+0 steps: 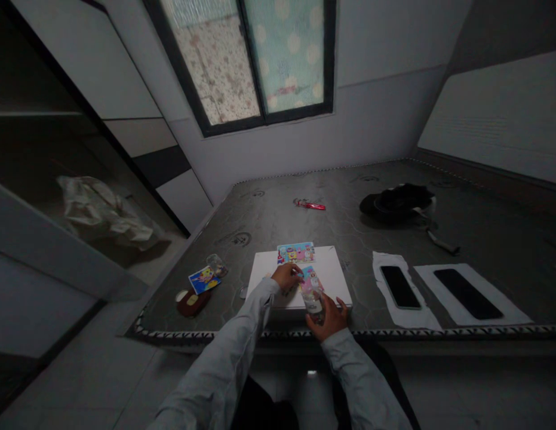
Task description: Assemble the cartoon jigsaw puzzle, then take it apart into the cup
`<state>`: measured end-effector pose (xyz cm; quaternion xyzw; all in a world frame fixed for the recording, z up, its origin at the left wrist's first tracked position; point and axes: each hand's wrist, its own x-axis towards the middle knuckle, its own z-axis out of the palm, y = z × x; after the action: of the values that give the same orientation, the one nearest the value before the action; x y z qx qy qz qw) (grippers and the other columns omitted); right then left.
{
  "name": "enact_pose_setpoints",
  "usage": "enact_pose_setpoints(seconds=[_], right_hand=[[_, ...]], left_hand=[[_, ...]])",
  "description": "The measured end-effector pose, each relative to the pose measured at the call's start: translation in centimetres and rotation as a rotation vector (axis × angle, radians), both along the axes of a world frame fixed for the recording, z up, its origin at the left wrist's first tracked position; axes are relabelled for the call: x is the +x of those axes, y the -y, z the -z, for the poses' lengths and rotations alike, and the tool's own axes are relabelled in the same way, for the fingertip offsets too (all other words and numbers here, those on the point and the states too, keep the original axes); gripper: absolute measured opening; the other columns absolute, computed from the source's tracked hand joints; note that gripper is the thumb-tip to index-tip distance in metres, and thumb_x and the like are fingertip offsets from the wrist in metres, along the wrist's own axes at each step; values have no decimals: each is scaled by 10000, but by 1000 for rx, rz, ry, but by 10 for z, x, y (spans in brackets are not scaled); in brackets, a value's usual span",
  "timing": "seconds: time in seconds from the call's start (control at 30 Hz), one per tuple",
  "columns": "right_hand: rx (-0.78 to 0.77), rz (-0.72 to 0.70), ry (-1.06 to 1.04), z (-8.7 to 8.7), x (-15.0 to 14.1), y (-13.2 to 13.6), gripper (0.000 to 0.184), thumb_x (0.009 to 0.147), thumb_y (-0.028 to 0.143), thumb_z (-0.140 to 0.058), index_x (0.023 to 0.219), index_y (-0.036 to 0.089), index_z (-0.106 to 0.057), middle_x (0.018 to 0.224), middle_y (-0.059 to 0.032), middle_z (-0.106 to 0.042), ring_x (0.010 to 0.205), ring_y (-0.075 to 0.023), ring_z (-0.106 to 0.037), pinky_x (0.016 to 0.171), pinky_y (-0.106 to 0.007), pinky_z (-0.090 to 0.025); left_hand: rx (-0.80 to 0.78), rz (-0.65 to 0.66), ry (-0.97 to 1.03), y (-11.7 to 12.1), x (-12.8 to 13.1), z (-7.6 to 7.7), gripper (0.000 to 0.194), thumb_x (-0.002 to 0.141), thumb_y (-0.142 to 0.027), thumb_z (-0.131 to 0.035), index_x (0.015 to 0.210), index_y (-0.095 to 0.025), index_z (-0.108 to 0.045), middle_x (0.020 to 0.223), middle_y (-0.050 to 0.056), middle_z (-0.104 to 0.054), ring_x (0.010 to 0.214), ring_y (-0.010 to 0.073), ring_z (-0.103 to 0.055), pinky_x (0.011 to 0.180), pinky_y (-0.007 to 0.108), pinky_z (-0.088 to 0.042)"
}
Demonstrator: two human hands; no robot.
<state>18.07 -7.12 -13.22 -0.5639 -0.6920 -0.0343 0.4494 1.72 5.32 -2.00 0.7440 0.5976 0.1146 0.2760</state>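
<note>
Both hands at the white box: right on a clear container, left at a picture card

Nearest: the right hand (329, 316) is curled part-way round a clear container (313, 303) at the box's front edge, thumb one side, fingers the other. A side grip, probably chosen to steady it and leave its far end unobstructed. Contents not readable.

Left hand (286, 277): fingers bent, thumb and index close together at the left edge of a pink picture card (310, 278). Cannot tell whether anything is pinched. The card lies on the white box (329, 263), just beyond the container; the box likely serves as a raised, flat worktop.

Behind the hands, a wider picture card (296, 252) lies at the box's far edge, apart from the fingers, perhaps to keep its print in view.

Left of box: blue card (205, 279) touching a brown item (192, 303). Right: two dark phone-like slabs (400, 286) on white sheets (414, 318), presumably for protection.

Farther: red item (310, 205), dark cap (396, 203), both well apart from the work.
</note>
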Motion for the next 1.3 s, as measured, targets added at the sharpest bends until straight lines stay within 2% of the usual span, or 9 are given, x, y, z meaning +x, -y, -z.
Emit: enact_pose_setpoints(seconds=[0.17, 0.43, 0.57, 0.67, 0.8, 0.9, 1.0, 1.13, 1.3], right_hand=[[8, 4, -5, 4, 1, -2, 639, 737, 463, -581, 1286, 161, -455, 1165, -128, -661, 1054, -255, -626, 1065, -465, -239], [35, -4, 21, 7, 4, -4, 658, 737, 471, -586, 1298, 162, -438, 1162, -125, -663, 1036, -247, -636, 1047, -460, -251], [57, 2, 50, 9, 5, -5, 653, 745, 501, -582, 1286, 159, -449, 1131, -124, -675, 1006, -250, -644, 1029, -460, -258], [67, 1, 74, 11, 6, -6, 678, 746, 514, -590, 1301, 153, -440, 1131, -124, -676, 1002, -249, -646, 1027, -454, -261], [78, 5, 90, 12, 8, -7, 690, 740, 506, -600, 1309, 151, -434, 1132, -122, -678, 1007, -246, -645, 1026, -447, -262], [81, 6, 92, 13, 7, -8, 687, 737, 506, -603, 1299, 148, -437, 1140, -127, -675, 1003, -240, -648, 1030, -446, -256], [70, 6, 76, 13, 6, -7, 679, 736, 508, -598, 1295, 156, -442, 1148, -129, -672, 1007, -247, -645, 1032, -458, -252], [36, 1, 30, 8, 3, -4, 653, 738, 497, -586, 1283, 163, -455, 1149, -131, -670, 1026, -255, -637, 1041, -465, -253], [-8, -1, -6, 3, 1, -1, 651, 742, 470, -586, 1297, 165, -438, 1166, -133, -658, 1061, -252, -624, 1064, -462, -240]], left_hand=[[58, -46, 4, 1, -3, 0, 237, 723, -245, -737, 953, -189, -743, 885, 39, -730, 820, 156, -657, 750, 244, -481], [132, -102, -21, -3, -22, -7, 202, 729, -213, -741, 930, -198, -742, 890, 44, -746, 828, 163, -676, 769, 246, -491], [208, -111, -55, 1, -25, -10, 194, 754, -210, -716, 946, -202, -740, 1003, 73, -736, 972, 217, -659, 886, 319, -482], [258, -82, -56, 8, -18, -10, 206, 794, -289, -689, 978, -206, -732, 1063, 78, -718, 1059, 237, -626, 943, 349, -458], [182, 25, -91, 15, -2, -5, 356, 692, -375, -781, 997, -202, -717, 1004, 56, -726, 930, 205, -659, 860, 295, -485], [127, 47, -119, 16, 6, -1, 417, 629, -296, -825, 1013, -190, -700, 942, 40, -731, 869, 180, -669, 800, 261, -489], [103, 31, -124, 16, 10, 3, 410, 658, -239, -801, 1047, -190, -678, 900, 20, -734, 836, 156, -675, 759, 234, -485], [88, -1, -156, 17, 13, 5, 393, 660, -224, -789, 1031, -177, -670, 931, 42, -724, 894, 181, -669, 790, 254, -481], [99, -57, -183, 19, 15, 2, 391, 654, -243, -783, 1014, -161, -656, 1108, 119, -658, 1047, 237, -620, 863, 300, -464]])
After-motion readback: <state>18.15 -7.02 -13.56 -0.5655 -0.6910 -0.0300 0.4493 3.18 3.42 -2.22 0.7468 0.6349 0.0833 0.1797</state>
